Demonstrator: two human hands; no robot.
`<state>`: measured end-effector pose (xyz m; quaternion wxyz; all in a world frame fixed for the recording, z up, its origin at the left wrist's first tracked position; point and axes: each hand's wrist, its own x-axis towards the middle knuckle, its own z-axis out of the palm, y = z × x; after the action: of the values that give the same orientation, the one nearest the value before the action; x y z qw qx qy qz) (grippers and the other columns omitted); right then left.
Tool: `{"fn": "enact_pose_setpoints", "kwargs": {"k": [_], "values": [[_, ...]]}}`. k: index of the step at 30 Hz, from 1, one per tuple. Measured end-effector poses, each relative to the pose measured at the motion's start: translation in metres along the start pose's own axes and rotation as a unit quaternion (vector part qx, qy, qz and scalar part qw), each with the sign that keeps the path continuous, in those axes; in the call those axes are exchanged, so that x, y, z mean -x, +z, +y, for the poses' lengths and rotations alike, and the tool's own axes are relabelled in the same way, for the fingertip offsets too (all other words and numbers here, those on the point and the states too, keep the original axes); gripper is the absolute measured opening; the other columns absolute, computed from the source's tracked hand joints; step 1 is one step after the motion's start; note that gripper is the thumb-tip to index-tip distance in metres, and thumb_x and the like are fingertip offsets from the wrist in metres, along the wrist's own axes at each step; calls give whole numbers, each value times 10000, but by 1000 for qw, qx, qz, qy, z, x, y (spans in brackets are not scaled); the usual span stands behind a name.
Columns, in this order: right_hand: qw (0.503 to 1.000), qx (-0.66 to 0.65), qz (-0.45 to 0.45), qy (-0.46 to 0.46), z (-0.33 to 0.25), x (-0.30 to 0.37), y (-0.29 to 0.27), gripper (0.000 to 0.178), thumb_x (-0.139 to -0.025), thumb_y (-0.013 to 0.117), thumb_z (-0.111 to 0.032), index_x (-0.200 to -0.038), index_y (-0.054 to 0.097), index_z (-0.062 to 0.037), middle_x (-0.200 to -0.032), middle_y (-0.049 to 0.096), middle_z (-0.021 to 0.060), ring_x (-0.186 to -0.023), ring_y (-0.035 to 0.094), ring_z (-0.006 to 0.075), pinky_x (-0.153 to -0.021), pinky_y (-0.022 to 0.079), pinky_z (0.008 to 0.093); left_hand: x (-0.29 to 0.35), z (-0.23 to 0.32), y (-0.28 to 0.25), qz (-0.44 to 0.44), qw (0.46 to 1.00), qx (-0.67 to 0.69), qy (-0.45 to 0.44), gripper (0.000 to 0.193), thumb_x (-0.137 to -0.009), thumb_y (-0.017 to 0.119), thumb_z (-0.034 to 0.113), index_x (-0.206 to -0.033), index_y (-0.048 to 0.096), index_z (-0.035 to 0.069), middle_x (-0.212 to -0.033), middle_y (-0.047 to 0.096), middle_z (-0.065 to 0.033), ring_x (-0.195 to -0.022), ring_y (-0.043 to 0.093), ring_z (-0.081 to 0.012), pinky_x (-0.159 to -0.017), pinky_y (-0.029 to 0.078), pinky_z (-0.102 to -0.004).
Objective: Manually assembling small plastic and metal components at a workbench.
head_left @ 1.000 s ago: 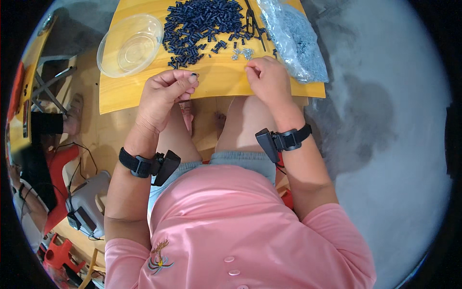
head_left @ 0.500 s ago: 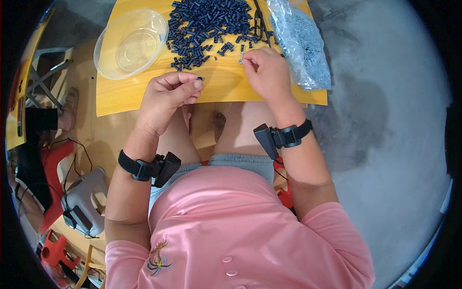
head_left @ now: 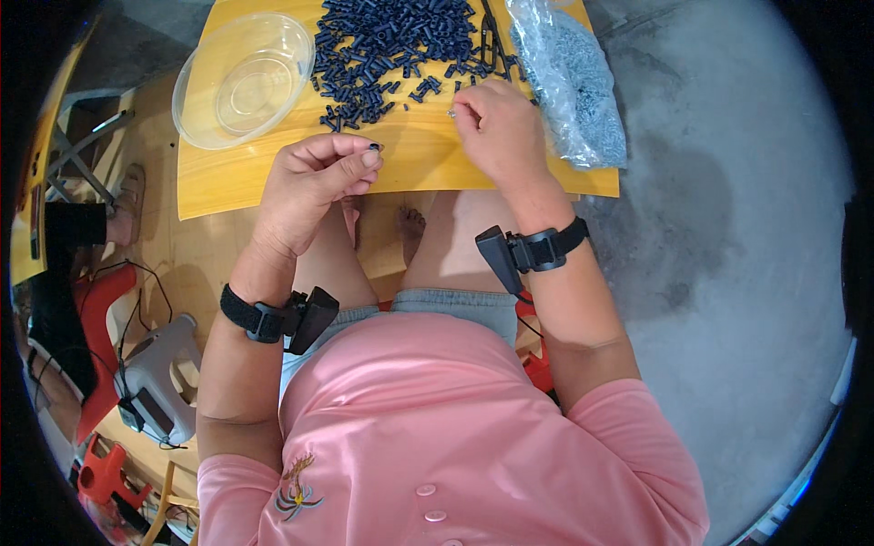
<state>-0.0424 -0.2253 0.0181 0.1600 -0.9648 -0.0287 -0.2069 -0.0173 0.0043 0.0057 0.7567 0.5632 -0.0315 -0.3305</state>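
Note:
My left hand [head_left: 314, 177] is closed over the near edge of the yellow table [head_left: 228, 182], pinching a small dark blue plastic piece [head_left: 374, 147] between thumb and fingers. To its right, my right hand [head_left: 501, 127] is closed too, thumb against forefinger. A tiny shiny metal piece [head_left: 452, 113] shows at those fingertips; it looks like a small screw, but its exact shape cannot be made out. Beyond both hands spreads a heap of short dark blue plastic pieces [head_left: 391, 41], with several strays on its near side.
A clear round plastic bowl [head_left: 187, 100] stands on the table's left. At the right edge lies a clear bag [head_left: 578, 91] of small silvery pieces, beside thin black strips [head_left: 492, 41]. Stools and cables [head_left: 159, 373] are on the floor at left, near another person's foot [head_left: 130, 205].
My right hand has shifted slightly left and away from me, its fingers now over the spot where small metal pieces lay. The left hand keeps its pinch, almost still.

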Motion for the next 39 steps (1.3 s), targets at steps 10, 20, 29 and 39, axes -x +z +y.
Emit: {"fn": "enact_pose_setpoints", "kwargs": {"k": [10, 20, 29, 39], "values": [[999, -15, -17, -40, 4, -1, -7, 82, -723, 596, -92, -657, 614, -46, -682, 554, 105, -715, 558, 292, -609, 468, 395, 1, 0, -1, -1, 1000, 1, 3, 172, -831, 656, 106, -984, 635, 30, -880, 661, -50, -766, 623, -100, -698, 507, -218], [996, 42, -70, -37, 2, -9, -7, 113, -752, 559, -124, -698, 640, -64, -718, 579, 89, -769, 574, 281, -666, 483, 390, -1, -2, 0, -1, 1000, 4, 7, 156, -838, 645, 94, -979, 637, 27, -874, 663, -56, -764, 622, -103, -681, 502, -216], [992, 59, -81, -81, 1, -10, -3, 113, -730, 543, -106, -684, 626, -44, -750, 601, 86, -786, 586, 273, -682, 496, 382, 0, -3, -2, 7, 1000, 11, 11, 177, -825, 665, 97, -976, 643, 8, -865, 663, -55, -760, 623, -95, -680, 509, -207], [992, 57, -82, -83, 1, -15, -1, 115, -736, 552, -115, -692, 620, -32, -764, 605, 105, -786, 587, 287, -674, 495, 397, 0, -3, -2, 13, 1000, -2, 10, 164, -845, 636, 89, -997, 634, 26, -889, 664, -58, -783, 623, -104, -692, 500, -222]]}}
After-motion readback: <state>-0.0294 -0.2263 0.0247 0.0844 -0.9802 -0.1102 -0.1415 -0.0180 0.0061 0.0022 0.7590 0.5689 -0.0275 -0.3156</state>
